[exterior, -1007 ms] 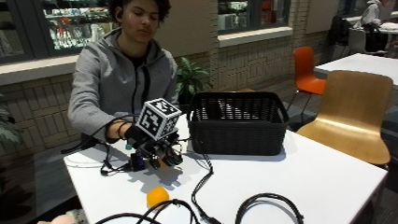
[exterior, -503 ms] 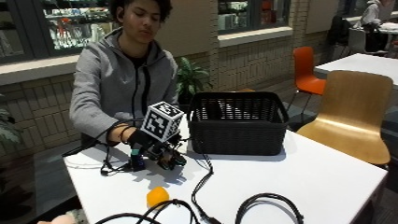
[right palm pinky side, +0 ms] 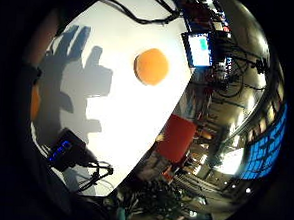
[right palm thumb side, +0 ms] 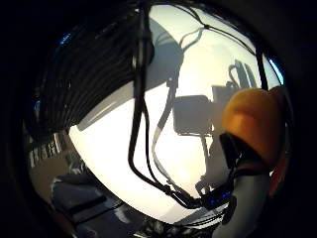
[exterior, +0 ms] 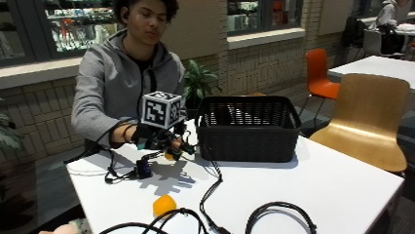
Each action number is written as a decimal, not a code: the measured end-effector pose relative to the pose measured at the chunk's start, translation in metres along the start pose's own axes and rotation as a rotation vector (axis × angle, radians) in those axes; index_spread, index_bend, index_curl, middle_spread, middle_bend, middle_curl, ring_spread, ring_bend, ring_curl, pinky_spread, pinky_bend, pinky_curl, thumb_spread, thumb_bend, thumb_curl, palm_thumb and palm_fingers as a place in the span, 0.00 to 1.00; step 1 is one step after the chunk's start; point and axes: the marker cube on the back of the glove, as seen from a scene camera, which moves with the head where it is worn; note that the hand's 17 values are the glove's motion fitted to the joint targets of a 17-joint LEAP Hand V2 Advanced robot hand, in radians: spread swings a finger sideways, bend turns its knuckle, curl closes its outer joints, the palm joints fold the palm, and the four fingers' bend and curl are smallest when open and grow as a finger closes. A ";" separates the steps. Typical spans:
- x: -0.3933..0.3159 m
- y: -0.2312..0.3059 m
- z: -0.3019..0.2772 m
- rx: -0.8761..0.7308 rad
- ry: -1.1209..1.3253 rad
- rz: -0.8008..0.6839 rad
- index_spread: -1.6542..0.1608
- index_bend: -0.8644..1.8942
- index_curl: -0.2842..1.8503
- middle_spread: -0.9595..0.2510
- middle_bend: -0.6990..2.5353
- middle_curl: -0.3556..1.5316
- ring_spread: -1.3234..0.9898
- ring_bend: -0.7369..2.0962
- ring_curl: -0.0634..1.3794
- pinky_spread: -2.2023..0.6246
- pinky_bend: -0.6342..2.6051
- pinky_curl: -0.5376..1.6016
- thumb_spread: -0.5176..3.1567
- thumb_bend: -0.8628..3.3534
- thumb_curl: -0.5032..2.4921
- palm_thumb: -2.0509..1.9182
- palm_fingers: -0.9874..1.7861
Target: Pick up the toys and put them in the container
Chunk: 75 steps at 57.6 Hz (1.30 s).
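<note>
Outside view: gloved right hand [exterior: 159, 139] raised just above the white table [exterior: 337, 180], beside the black basket [exterior: 248, 127].
Fingers curled round a small orange toy [exterior: 170, 155] (seen close against the palm in the thumb side palm view [right palm thumb side: 255, 124]), just left of the basket's front wall and clear of the tabletop. Second orange toy [exterior: 163, 204] lying on the table near the front edge, well apart from the hand, next to black cable loops [exterior: 279, 217]; same toy in the little finger side palm view [right palm pinky side: 151, 66], flat on the white surface.
</note>
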 end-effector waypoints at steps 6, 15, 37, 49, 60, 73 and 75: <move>0.005 -0.004 -0.038 0.092 -0.049 0.014 0.83 0.81 0.45 0.79 0.29 0.34 0.53 0.31 0.06 0.77 0.31 0.40 0.57 0.27 0.29 0.65 0.34; -0.026 -0.017 -0.107 0.232 -0.042 -0.048 0.84 0.81 0.44 0.78 0.30 0.36 0.52 0.31 0.07 0.77 0.30 0.40 0.57 0.28 0.28 0.65 0.35; -0.143 -0.065 -0.149 0.256 0.033 -0.250 0.85 0.82 0.43 0.76 0.30 0.39 0.52 0.31 0.09 0.77 0.30 0.41 0.57 0.28 0.28 0.66 0.35; -0.135 -0.056 -0.143 0.156 0.144 -0.416 0.84 0.59 0.36 0.80 0.27 0.39 0.52 0.34 0.13 0.77 0.36 0.44 0.56 0.27 0.27 0.64 0.25; -0.119 -0.052 -0.145 0.169 0.077 -0.274 0.82 0.37 0.28 0.82 0.25 0.37 0.54 0.32 0.16 0.77 0.37 0.44 0.53 0.24 0.27 0.60 0.27; -0.008 -0.039 -0.133 0.069 0.172 0.062 0.81 0.37 0.27 0.82 0.25 0.34 0.54 0.32 0.17 0.77 0.36 0.44 0.51 0.22 0.27 0.58 0.29; 0.014 -0.037 -0.127 0.043 0.154 0.097 0.81 0.37 0.28 0.82 0.25 0.34 0.54 0.32 0.17 0.77 0.36 0.43 0.51 0.21 0.27 0.58 0.29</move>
